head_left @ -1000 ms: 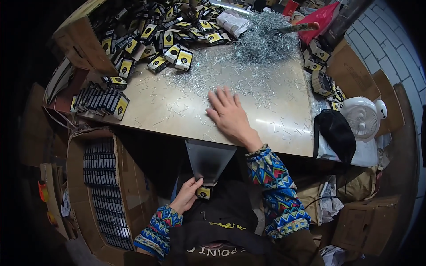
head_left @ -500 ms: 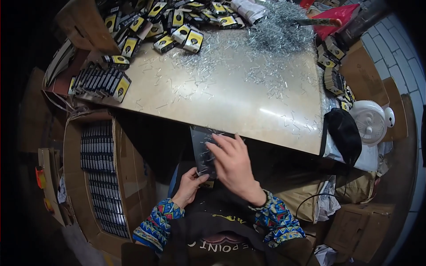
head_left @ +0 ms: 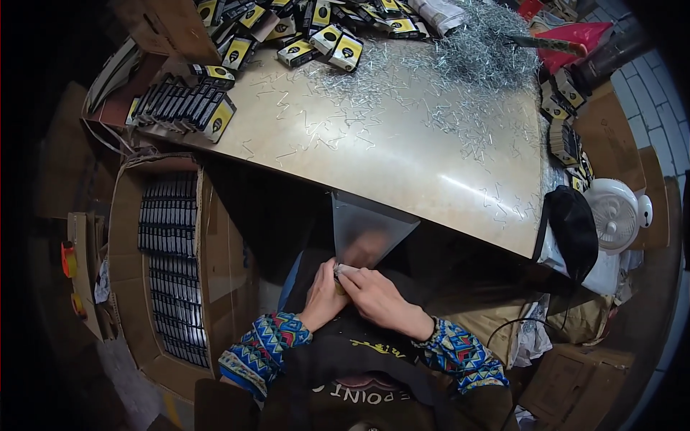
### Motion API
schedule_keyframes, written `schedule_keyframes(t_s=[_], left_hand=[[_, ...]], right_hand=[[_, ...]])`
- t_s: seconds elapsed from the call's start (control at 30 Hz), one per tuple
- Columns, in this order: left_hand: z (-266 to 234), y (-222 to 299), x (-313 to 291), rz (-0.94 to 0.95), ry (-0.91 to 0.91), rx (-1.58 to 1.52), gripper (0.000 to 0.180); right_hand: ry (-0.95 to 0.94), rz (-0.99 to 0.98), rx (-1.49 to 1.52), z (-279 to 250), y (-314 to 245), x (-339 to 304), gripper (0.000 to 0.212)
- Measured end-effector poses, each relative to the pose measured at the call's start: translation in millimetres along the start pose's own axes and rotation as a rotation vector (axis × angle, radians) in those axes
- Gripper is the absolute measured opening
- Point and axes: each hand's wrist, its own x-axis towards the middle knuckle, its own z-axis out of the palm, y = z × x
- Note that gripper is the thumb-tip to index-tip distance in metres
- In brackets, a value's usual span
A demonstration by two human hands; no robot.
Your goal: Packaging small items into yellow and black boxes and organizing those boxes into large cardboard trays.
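My left hand (head_left: pixel 325 299) and my right hand (head_left: pixel 379 294) meet just below a tapering grey metal chute (head_left: pixel 392 219) fixed at the table's front edge. Both have their fingers closed around a small box (head_left: pixel 348 270). Only a pale flap and a sliver of yellow show between the fingers; the rest of it is hidden. A blurred reflection lies on the chute's smooth surface. Above it, thin bent wire pieces (head_left: pixel 352 115) are strewn over the table (head_left: pixel 402 169), thickening into a big silvery heap (head_left: pixel 481 54) at the far right.
Yellow-and-black boxes (head_left: pixel 298 52) pile up at the back; a row of them (head_left: pixel 180 104) stands at the table's left. An open carton (head_left: pixel 208 280) with packed rows (head_left: pixel 169 215) sits at lower left. At right are a black cloth (head_left: pixel 573 230) and a white fan (head_left: pixel 611 215).
My right hand has come down off the chute to join my left around the small box. The wire pieces that lay in the chute no longer show there. The view has shifted slightly.
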Motion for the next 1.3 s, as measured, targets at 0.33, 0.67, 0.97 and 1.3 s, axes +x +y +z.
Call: schedule_keyframes(t_s=[0.33,0.67,0.97,1.3], left_hand=[[-34,45,-7,0.256,0.208,0.151,0.092],[-37,67,17,0.209,0.267,-0.102,0.092],[-38,77,27,0.054,0.06,-0.617,0.072],[-38,74,34,0.258,0.227,-0.192,0.086]], right_hand=[[0.474,0.053,0.215,-19,-26,22,0.027],[0.625,0.009,0.241,-39,-8,15,0.029],[0.657,-0.028,0.481,-39,-1,12,0.041],[0.724,0.248,0.653,-40,-9,18,0.007]])
